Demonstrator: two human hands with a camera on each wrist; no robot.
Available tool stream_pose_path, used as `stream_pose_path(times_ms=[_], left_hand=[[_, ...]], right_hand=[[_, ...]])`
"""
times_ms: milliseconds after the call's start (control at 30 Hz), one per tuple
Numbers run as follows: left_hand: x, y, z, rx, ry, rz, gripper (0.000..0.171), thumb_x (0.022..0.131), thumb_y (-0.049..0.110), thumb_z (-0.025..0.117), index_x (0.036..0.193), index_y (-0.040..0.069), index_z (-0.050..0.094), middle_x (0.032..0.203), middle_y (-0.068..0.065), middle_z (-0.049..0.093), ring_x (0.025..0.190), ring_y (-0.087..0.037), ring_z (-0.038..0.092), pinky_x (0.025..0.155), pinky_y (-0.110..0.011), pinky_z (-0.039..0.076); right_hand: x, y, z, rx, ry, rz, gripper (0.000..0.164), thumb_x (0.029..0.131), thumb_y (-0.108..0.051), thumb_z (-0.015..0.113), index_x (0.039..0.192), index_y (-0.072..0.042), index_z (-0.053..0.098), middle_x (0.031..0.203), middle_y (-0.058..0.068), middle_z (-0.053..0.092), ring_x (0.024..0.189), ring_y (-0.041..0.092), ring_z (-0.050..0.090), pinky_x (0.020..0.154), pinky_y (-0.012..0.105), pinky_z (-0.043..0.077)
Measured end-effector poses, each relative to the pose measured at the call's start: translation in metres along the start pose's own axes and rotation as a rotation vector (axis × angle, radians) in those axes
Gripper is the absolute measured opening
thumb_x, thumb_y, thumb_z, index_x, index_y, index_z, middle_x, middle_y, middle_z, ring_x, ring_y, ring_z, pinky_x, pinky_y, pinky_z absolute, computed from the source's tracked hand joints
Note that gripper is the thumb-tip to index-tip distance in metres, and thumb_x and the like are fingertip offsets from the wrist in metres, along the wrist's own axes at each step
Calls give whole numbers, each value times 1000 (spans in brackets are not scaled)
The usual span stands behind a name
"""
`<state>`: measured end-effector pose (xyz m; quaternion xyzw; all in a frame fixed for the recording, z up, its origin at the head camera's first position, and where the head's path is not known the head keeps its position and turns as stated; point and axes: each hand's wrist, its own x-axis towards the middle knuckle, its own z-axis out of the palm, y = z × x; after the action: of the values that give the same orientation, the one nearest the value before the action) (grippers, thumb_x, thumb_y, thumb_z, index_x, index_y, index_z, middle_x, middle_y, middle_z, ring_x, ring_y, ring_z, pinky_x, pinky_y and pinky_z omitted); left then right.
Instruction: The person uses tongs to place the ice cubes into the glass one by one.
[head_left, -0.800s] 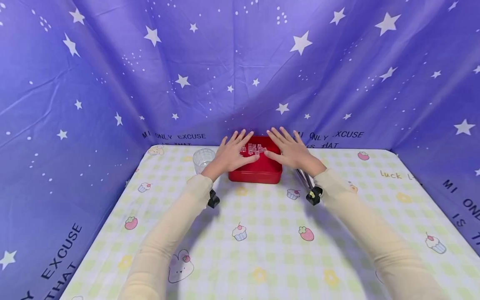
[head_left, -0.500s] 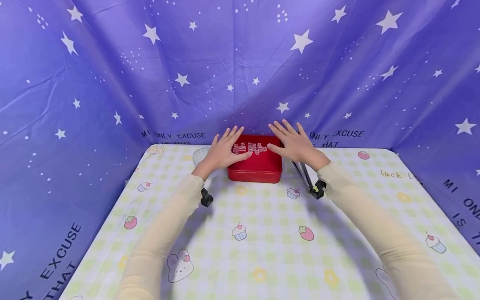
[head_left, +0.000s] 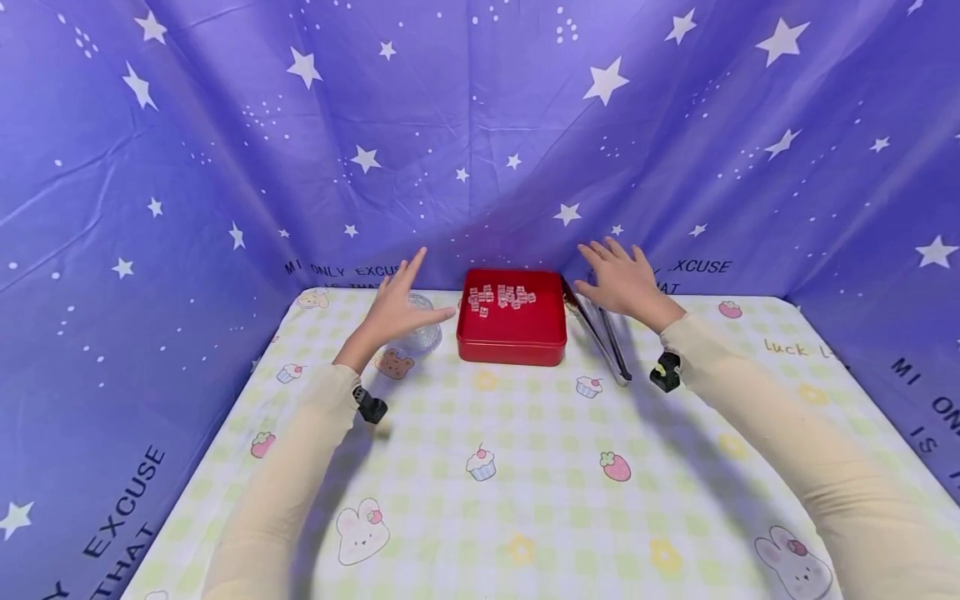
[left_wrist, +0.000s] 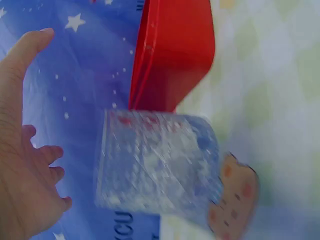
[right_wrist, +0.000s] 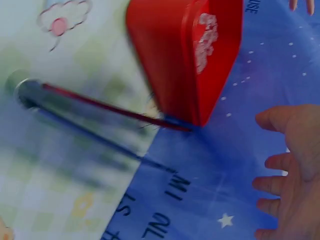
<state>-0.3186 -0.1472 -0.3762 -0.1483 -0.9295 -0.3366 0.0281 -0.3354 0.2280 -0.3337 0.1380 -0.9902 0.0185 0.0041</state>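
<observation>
My left hand (head_left: 392,312) is held up with fingers and thumb spread, holding nothing. Behind and below it stands a clear ribbed glass (left_wrist: 155,162), partly covered by the hand in the head view. My right hand (head_left: 624,282) hovers with extended fingers over the far part of a pair of metal tongs (head_left: 617,354), without gripping them. The tongs lie spread beside the red box (head_left: 512,353), on its right. Inside this open, shallow box several small clear cubes (head_left: 513,297) are grouped toward the back left.
A checked tablecloth (head_left: 547,433) printed with cupcakes, strawberries and bears covers the table. Right behind the box hangs a blue star-patterned curtain (head_left: 450,208), which also encloses both sides. A black wrist camera (head_left: 666,372) sits below the right cuff.
Both hands have moved apart from over the box, the left one leftward to the glass and the right one rightward above the tongs. The box and cubes are now uncovered.
</observation>
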Motion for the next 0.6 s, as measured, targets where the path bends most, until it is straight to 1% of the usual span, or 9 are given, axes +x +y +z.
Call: stream_pose_path(times_ms=[100, 233, 300, 333, 400, 433, 467, 533, 600], left_hand=[[-7, -11, -2, -119, 11, -44, 116, 80, 55, 80, 164, 35, 3, 173, -4, 12, 159, -37, 8, 125, -69, 7], [-13, -23, 0, -265, 3, -84, 120, 78, 45, 86, 164, 35, 3, 172, -5, 16, 157, -38, 17, 121, -72, 20], [-16, -30, 3, -334, 6, -100, 122, 78, 41, 88, 164, 34, 1, 172, -8, 17, 157, -35, 19, 122, -70, 21], [-17, -33, 5, -368, 7, -107, 123, 78, 38, 88, 164, 33, 0, 172, -9, 17, 158, -34, 18, 123, -68, 21], [-20, -35, 6, -440, 4, -132, 124, 79, 31, 88, 164, 32, -3, 171, -11, 16, 159, -32, 15, 125, -65, 19], [-21, -37, 8, -471, 8, -142, 125, 79, 28, 89, 163, 31, -3, 171, -11, 17, 159, -31, 15, 126, -63, 19], [-21, -40, 10, -493, 10, -153, 126, 79, 26, 89, 163, 31, -4, 170, -13, 17, 158, -31, 16, 126, -62, 19], [-21, -46, 14, -507, 10, -189, 127, 77, 24, 90, 163, 32, -4, 169, -15, 19, 156, -34, 20, 126, -60, 21], [-20, -55, 20, -501, 18, -215, 127, 75, 25, 92, 162, 33, -1, 166, -17, 22, 153, -38, 26, 125, -61, 23]], right_hand=[[-3, 6, 5, 18, 10, 30, 74, 102, -41, 51, 162, -6, 23, 166, 23, 26, 155, 46, 15, 122, 72, 12], [-5, 12, 13, 60, -6, 75, 76, 101, -41, 53, 161, -4, 25, 163, 26, 31, 150, 50, 23, 119, 74, 19], [-5, 15, 18, 80, -22, 101, 77, 101, -42, 53, 161, -4, 24, 161, 27, 34, 148, 51, 27, 118, 74, 22], [-5, 15, 20, 90, -26, 113, 78, 100, -43, 53, 161, -4, 23, 159, 28, 36, 146, 51, 31, 116, 73, 27], [-6, 16, 23, 115, -31, 140, 80, 100, -45, 54, 161, -3, 23, 153, 30, 44, 136, 51, 45, 104, 67, 45], [-6, 17, 24, 132, -33, 154, 81, 99, -45, 54, 161, -2, 22, 149, 31, 48, 126, 49, 55, 93, 60, 53], [-6, 18, 26, 151, -42, 170, 83, 99, -46, 55, 161, -2, 21, 141, 31, 54, 110, 45, 63, 78, 52, 57], [-6, 20, 28, 196, -64, 197, 87, 98, -47, 57, 160, 1, 20, 134, 33, 58, 84, 36, 65, 54, 37, 50], [-5, 22, 31, 240, -96, 222, 90, 97, -47, 57, 159, 4, 18, 139, 33, 55, 81, 32, 61, 49, 33, 43]])
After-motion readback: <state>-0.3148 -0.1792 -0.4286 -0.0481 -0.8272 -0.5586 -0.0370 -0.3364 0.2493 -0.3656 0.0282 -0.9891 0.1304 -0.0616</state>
